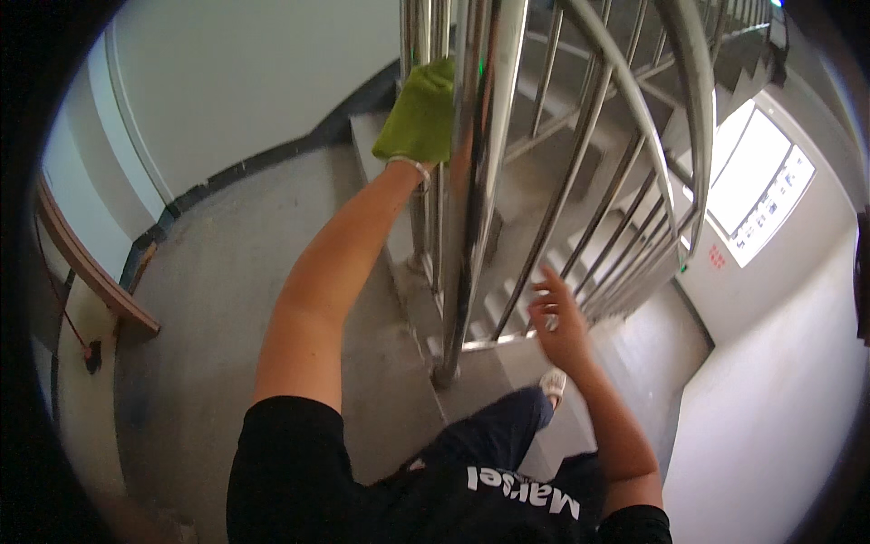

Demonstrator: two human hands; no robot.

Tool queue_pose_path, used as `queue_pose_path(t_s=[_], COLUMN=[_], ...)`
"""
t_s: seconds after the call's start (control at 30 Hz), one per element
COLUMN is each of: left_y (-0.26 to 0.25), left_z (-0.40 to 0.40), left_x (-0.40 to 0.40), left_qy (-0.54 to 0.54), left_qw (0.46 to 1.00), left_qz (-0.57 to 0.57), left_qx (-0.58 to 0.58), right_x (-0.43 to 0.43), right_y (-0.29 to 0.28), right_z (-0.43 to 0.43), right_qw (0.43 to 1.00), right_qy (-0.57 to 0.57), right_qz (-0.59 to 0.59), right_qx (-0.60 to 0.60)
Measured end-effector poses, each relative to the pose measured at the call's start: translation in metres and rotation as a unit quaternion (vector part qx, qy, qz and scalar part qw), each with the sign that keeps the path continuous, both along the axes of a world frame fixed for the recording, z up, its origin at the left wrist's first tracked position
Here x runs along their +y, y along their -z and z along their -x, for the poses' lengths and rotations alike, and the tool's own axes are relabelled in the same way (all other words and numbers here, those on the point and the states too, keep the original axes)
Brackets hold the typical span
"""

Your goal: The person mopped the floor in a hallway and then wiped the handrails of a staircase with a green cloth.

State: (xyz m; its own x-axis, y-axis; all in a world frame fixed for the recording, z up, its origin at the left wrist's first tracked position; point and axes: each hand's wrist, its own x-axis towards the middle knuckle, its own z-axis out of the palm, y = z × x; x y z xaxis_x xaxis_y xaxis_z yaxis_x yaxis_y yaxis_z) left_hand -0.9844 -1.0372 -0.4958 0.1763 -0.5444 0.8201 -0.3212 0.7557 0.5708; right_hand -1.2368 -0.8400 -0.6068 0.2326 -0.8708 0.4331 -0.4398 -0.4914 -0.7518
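A green cloth [411, 129] covers my left hand [423, 109], whose fingers are hidden beneath it and behind a thick stainless-steel railing post [476, 204]. The covered hand is up beside the upper part of that post, near thinner vertical bars. A light-coloured band circles my left wrist. Lower and to the right, my right hand [559, 323] is held with its fingers apart, slightly blurred, near the slanting metal balusters [567, 204]. Nothing shows in it. Above, the curved handrail [693, 88] bends round over the balusters.
Concrete stairs [374, 139] rise behind the railing, and more steps descend beyond the balusters. A grey landing [224, 272] stretches left to a dark-edged wall and a brown door edge [95, 272]. At right is a bright window [761, 177]. My shoe [554, 384] is on the floor below.
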Motion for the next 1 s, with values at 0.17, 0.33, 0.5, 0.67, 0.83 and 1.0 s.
queue_pose_path(t_s=[0.17,0.33,0.5,0.67,0.83,1.0], left_y=[0.194,0.246,0.268,0.071,-0.037,-0.124], left_z=[-0.002,0.027,-0.005,0.033,0.019,0.035], left_x=[0.022,0.092,0.114,0.195,0.224,0.194], left_qy=[0.138,0.257,0.119,-0.095,-0.093,-0.025], left_qw=[0.96,0.768,0.91,0.86,0.968,0.999], left_qz=[-0.242,-0.424,-0.395,-0.19,-0.101,-0.032], left_qx=[0.035,0.406,-0.027,-0.464,-0.211,-0.033], right_x=[0.048,0.121,0.171,0.185,0.196,0.187], right_y=[0.077,0.14,0.232,0.209,0.223,0.213], right_z=[0.15,0.249,0.27,0.234,0.257,0.262], right_qw=[0.966,0.919,0.868,0.888,0.899,0.892], right_qy=[0.182,0.318,0.371,0.331,0.344,0.374], right_qz=[-0.183,-0.235,-0.321,-0.307,-0.271,-0.251], right_qx=[0.0,0.008,-0.083,-0.087,-0.001,-0.032])
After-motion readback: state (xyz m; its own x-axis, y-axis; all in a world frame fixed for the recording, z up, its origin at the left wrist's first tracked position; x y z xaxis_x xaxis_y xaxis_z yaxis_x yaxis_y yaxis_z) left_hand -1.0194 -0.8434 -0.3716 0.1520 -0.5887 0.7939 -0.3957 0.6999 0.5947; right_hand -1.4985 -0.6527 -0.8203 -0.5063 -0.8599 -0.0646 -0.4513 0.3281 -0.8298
